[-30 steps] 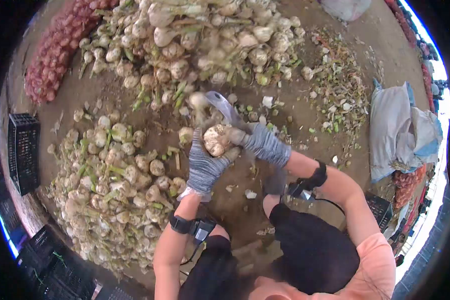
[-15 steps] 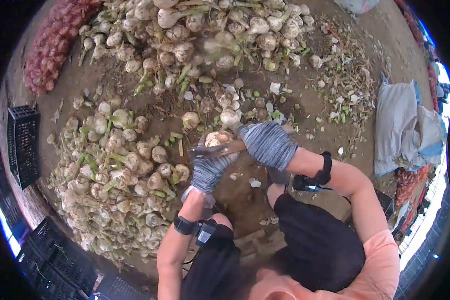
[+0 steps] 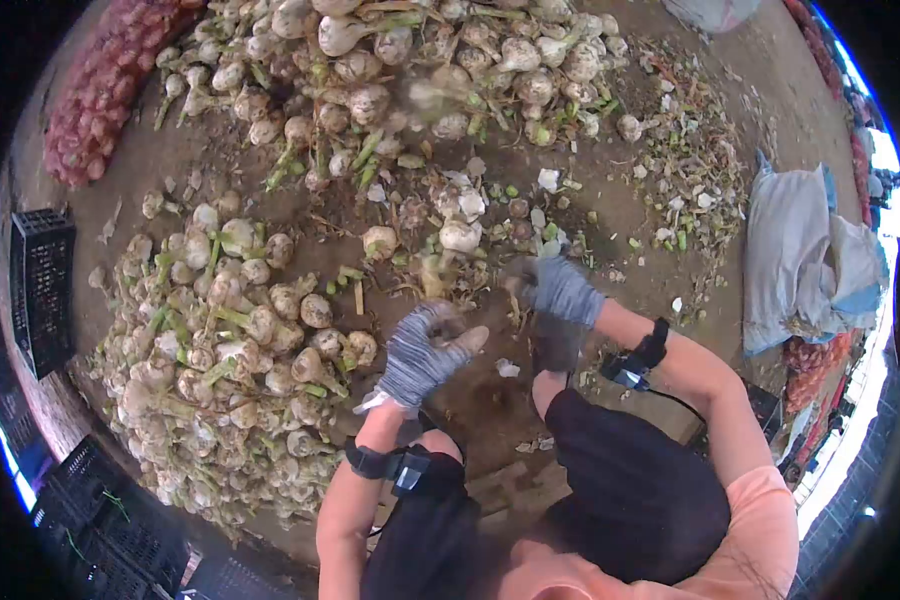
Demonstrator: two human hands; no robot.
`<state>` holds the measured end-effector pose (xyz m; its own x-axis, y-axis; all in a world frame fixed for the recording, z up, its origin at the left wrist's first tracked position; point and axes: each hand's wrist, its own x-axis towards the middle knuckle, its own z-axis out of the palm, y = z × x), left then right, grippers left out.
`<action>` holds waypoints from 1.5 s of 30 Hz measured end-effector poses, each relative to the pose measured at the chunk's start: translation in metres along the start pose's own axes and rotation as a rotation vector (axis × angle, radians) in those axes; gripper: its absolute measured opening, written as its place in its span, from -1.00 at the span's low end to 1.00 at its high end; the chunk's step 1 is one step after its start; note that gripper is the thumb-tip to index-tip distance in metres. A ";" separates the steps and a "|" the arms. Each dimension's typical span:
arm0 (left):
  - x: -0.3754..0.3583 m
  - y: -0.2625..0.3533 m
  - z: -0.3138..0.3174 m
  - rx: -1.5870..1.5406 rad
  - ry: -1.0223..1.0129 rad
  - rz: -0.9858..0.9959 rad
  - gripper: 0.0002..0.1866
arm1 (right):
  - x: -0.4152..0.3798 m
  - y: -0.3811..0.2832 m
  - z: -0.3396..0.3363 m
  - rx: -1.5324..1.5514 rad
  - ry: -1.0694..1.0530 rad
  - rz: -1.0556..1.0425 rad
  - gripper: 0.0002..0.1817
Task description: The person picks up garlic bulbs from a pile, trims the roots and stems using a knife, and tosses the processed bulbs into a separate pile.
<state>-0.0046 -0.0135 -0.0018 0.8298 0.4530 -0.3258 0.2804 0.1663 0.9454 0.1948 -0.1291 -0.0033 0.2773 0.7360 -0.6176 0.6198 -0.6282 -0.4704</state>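
Down on the brown dirt, between the two gloved hands and a bit past them: a blurry garlic bulb (image 3: 432,275), too smeared to tell if lying or in the air. Just below it, the left hand (image 3: 425,350) in a grey glove, palm up, fingers loosely curled and let go, with nothing seen inside. Off to its side, close but not touching, the right hand (image 3: 555,290), also gloved, blurry, turned down to the ground; cannot tell if closed on anything. Near the blurry bulb, two cleaner bulbs (image 3: 458,236) on the dirt. Small patch of bare ground (image 3: 490,400) under the hands, good room to move there, with dark-clad knees right behind. Hemmed in on the left by a big heap of garlic (image 3: 220,350), and up top by a second heap (image 3: 400,70). Farther out, green and white scraps (image 3: 680,170) to the right, then grey sacks (image 3: 800,260) at the edge. Far left, a black crate (image 3: 40,290) and a red net bag (image 3: 100,90). Half a second ago: bulb gripped in the left hand, knife in the right across it. Now no bulb in the left hand, no knife in sight, hands farther apart.
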 end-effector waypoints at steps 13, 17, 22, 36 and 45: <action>-0.103 0.080 -0.112 1.357 0.642 -0.295 -0.78 | 0.017 0.061 0.017 0.050 0.124 0.031 -0.52; -0.157 0.099 -0.153 1.079 1.078 -0.371 -0.47 | 0.039 0.017 0.011 0.265 0.296 0.072 -0.44; -0.087 0.091 -0.072 0.462 0.620 -0.069 -0.23 | 0.087 0.002 0.031 0.298 0.186 0.103 -0.30; 0.053 -0.055 0.021 -0.232 0.330 -0.136 -0.35 | 0.027 -0.014 0.017 0.606 0.174 -0.116 -0.60; 0.025 -0.040 0.014 -0.103 0.218 -0.168 -0.30 | -0.009 -0.052 -0.007 -0.301 0.086 -0.285 -0.72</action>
<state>0.0114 -0.0209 -0.0479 0.6496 0.5870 -0.4831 0.3455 0.3381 0.8754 0.1648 -0.1015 0.0314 0.1162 0.8959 -0.4289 0.8638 -0.3043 -0.4016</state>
